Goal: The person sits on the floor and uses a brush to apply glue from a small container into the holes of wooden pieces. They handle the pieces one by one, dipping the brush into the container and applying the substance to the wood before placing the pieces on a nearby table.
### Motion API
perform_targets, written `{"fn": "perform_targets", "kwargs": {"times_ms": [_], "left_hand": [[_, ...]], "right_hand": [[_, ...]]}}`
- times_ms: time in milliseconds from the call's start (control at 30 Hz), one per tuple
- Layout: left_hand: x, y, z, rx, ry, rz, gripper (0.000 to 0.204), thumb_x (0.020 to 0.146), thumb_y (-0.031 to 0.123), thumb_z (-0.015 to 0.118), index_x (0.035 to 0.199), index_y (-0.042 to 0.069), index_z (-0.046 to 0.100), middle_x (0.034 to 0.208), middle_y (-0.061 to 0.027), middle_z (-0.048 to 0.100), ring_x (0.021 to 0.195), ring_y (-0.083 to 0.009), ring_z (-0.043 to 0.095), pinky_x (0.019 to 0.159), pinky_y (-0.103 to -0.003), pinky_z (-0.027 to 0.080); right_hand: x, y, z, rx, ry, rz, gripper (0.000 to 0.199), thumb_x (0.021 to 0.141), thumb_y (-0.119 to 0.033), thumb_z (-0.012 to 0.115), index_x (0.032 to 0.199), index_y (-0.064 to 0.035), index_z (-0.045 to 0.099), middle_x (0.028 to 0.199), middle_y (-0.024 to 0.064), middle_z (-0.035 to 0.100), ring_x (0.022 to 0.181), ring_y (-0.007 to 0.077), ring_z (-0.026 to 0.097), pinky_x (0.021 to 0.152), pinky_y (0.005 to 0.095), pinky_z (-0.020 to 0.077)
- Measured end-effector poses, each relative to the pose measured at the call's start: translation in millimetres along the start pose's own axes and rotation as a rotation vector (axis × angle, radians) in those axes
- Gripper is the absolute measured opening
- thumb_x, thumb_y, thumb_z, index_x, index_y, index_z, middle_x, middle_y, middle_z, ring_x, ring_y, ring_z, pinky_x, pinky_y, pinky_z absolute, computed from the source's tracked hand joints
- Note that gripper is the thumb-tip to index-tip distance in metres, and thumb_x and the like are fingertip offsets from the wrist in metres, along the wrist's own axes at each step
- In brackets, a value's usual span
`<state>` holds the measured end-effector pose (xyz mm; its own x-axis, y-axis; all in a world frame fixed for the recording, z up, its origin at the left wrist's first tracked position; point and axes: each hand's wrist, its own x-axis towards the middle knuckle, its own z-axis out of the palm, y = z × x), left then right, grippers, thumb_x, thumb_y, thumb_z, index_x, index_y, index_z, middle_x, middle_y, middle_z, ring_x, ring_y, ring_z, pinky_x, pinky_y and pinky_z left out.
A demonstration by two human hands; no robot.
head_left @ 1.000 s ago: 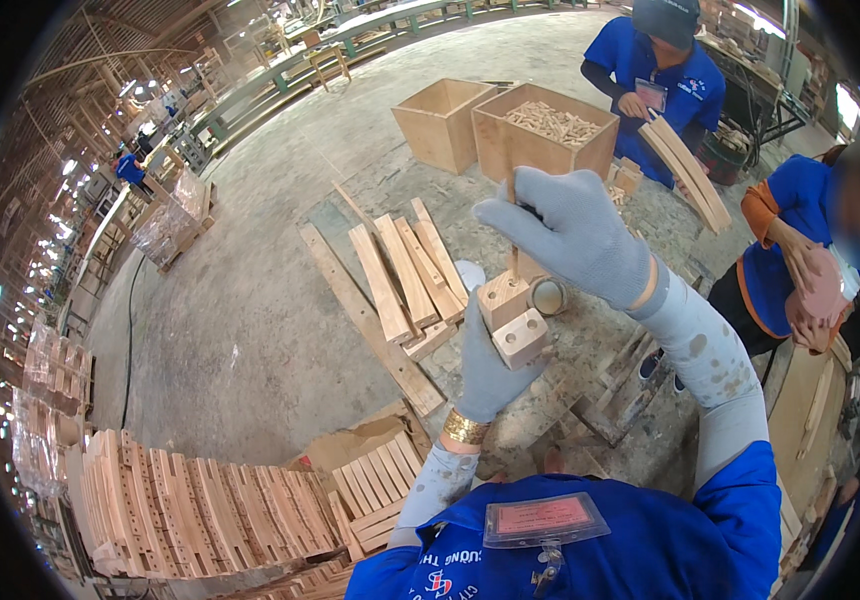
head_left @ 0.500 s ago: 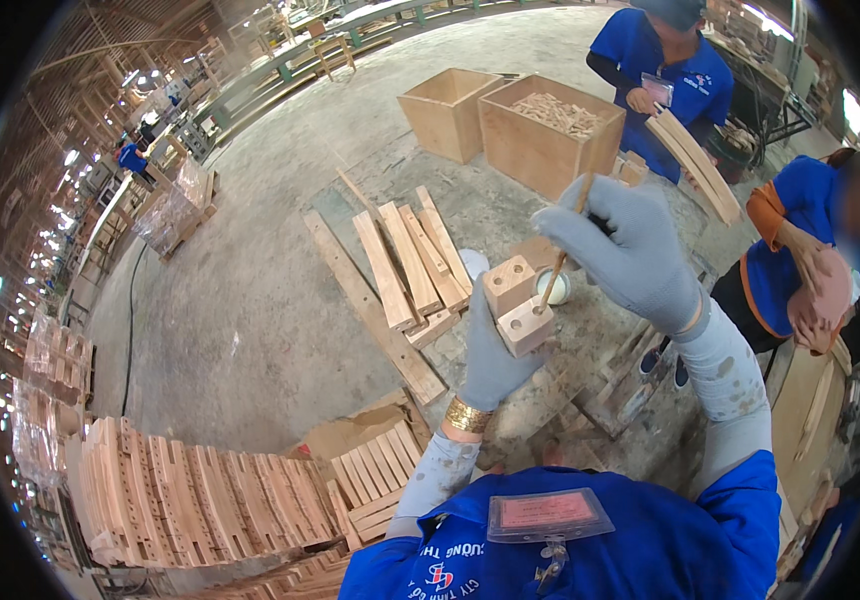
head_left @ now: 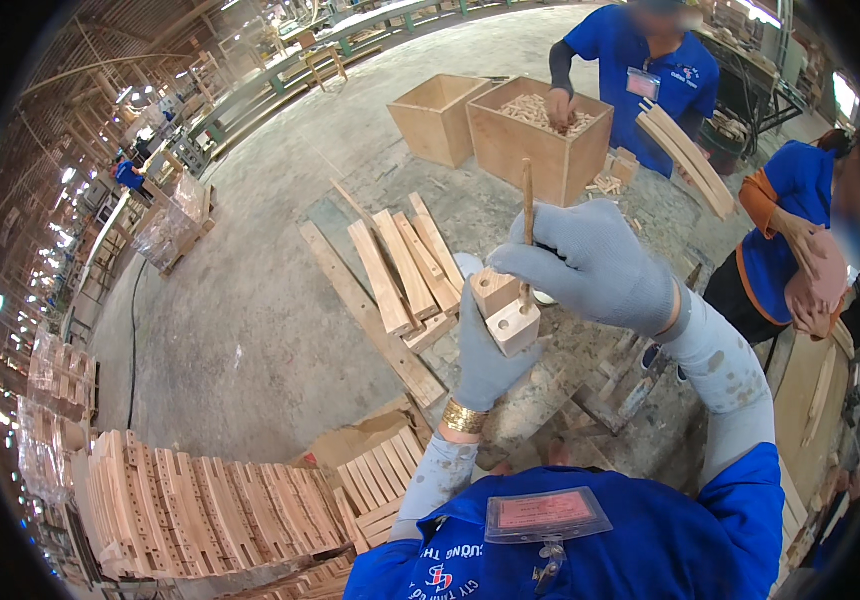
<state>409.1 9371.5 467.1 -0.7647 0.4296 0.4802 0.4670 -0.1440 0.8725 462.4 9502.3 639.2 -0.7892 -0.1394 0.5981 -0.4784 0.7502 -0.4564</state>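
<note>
In a grey glove, my left hand [head_left: 490,362] is closed around two pale wooden pieces with round holes in their ends. The nearer wooden piece [head_left: 515,330] stands in front of the farther wooden piece [head_left: 493,290]. My right hand [head_left: 595,262], gloved too, pinches a thin wooden stick [head_left: 527,195]. The stick is upright, and its lower tip meets one hole of the nearer piece; how deep it goes cannot be seen. A white container [head_left: 544,298] is mostly hidden behind my right hand. Another white round thing [head_left: 468,264] lies beyond my left hand.
Several wooden bars [head_left: 405,262] lie beyond my left hand, beside a long plank [head_left: 365,305]. Farther off stand a box of dowels [head_left: 540,150] and a second wooden box [head_left: 435,125]. Slotted wooden parts [head_left: 210,505] are stacked lower left. Two co-workers are at the right.
The stick has turned from tilted to upright in the nearer piece, and my right hand has shifted left and down. The far co-worker's hand has gone into the dowel box.
</note>
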Motion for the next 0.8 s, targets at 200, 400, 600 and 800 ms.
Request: {"fn": "perform_targets", "kwargs": {"times_ms": [200, 400, 600, 800], "left_hand": [[-2.9, -10.9, -4.6, 0.049, -0.087, -0.009, 0.117, 0.059, 0.015, 0.081, 0.139, 0.000, -0.002, 0.125, -0.0176, 0.042, 0.109, -0.0232, 0.050, 0.086, -0.033, 0.047], [-2.9, -10.7, -5.3, 0.088, -0.078, -0.002, 0.117, 0.060, 0.014, 0.079, 0.140, 0.003, -0.006, 0.120, -0.0165, 0.047, 0.104, -0.0233, 0.053, 0.083, -0.033, 0.049], [0.8, -7.2, -0.9, 0.003, -0.111, -0.033, 0.119, 0.060, 0.015, 0.079, 0.140, 0.003, -0.008, 0.121, -0.0170, 0.047, 0.104, -0.0247, 0.054, 0.083, -0.036, 0.050], [-1.2, -11.3, -2.2, 0.026, -0.059, 0.006, 0.119, 0.058, 0.015, 0.080, 0.140, 0.004, -0.005, 0.124, -0.0171, 0.045, 0.109, -0.0253, 0.051, 0.087, -0.036, 0.049]], "right_hand": [[0.7, -7.7, -6.0, 0.002, 0.067, 0.018, 0.029, 0.085, -0.027, 0.058, 0.072, -0.0018, 0.055, 0.057, 0.0121, 0.052, 0.047, 0.0247, 0.054, 0.044, 0.0313, 0.0394], [-9.0, 4.6, -15.1, 0.223, 0.266, 0.308, 0.020, 0.084, -0.022, 0.059, 0.082, -0.0021, 0.064, 0.060, 0.0104, 0.057, 0.047, 0.0199, 0.054, 0.043, 0.0266, 0.0379], [-8.9, -0.6, -2.3, 0.121, 0.161, 0.030, 0.018, 0.083, -0.018, 0.061, 0.080, -0.0005, 0.064, 0.058, 0.0100, 0.056, 0.044, 0.0182, 0.053, 0.042, 0.0258, 0.0367], [-10.8, 9.7, -4.7, 0.146, 0.288, 0.251, 0.023, 0.082, -0.022, 0.063, 0.074, -0.0008, 0.060, 0.053, 0.0120, 0.052, 0.048, 0.0214, 0.054, 0.044, 0.0276, 0.0387]]}}
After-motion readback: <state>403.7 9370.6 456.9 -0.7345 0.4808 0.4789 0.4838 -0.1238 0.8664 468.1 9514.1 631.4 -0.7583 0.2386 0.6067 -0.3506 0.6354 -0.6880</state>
